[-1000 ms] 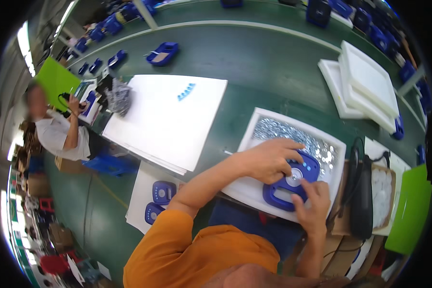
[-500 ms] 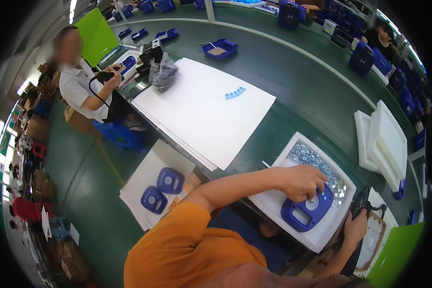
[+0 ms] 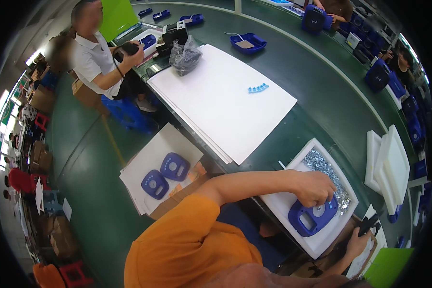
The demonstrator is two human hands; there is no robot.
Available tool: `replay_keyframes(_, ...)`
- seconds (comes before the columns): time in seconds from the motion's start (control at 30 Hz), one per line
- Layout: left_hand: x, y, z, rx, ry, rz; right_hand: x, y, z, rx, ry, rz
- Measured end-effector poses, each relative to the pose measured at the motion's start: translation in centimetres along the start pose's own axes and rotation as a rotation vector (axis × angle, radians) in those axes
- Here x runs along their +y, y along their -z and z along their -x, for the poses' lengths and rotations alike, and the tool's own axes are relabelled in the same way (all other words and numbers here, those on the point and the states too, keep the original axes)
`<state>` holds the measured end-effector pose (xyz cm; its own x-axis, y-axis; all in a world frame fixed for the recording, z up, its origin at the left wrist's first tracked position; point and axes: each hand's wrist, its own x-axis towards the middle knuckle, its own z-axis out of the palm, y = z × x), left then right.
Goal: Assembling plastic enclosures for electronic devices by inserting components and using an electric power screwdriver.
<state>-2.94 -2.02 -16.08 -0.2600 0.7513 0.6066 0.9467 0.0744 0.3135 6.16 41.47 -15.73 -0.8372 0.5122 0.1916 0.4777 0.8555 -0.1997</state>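
Note:
A blue plastic panel [image 3: 295, 222] with an oblong opening and a round centre lies in a white foam tray [image 3: 279, 207]. My left hand [image 3: 316, 188] is above its upper part, fingers bent and pinched together. Whatever they hold, if anything, is too small or hidden to name. Just beyond the fingers, small shiny metal pieces [image 3: 321, 162], perhaps washers or nuts, fill the tray's far side. At the tray's right, my right hand [image 3: 357, 243] is wrapped round a black hand tool [image 3: 368, 224]; its kind is not clear.
Two similar blue panels [image 3: 175, 167] rest on cardboard sheets [image 3: 175, 138] at left. White boards [image 3: 225, 103] bear a blue strip [image 3: 258, 88] and a grey plastic bag [image 3: 186, 56]. Foam slabs [image 3: 392, 168] lean at right. A seated person [image 3: 97, 62] works at far left.
The view has shifted, so the scene sits farther right. My left fingers have drawn back from the metal pieces onto the panel's upper part. My right hand still holds the black tool, now lower.

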Motion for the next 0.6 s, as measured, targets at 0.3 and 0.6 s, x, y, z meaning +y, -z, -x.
replay_keyframes(0.3,-0.6,0.2,-0.1,-0.182,0.092,0.065,0.1,4.2,1.3,0.255,-0.129,-0.913)
replay_keyframes(0.6,-0.1,0.3,0.1,-0.145,0.097,0.104,0.0,8.7,4.2,-0.052,0.011,-1.914)
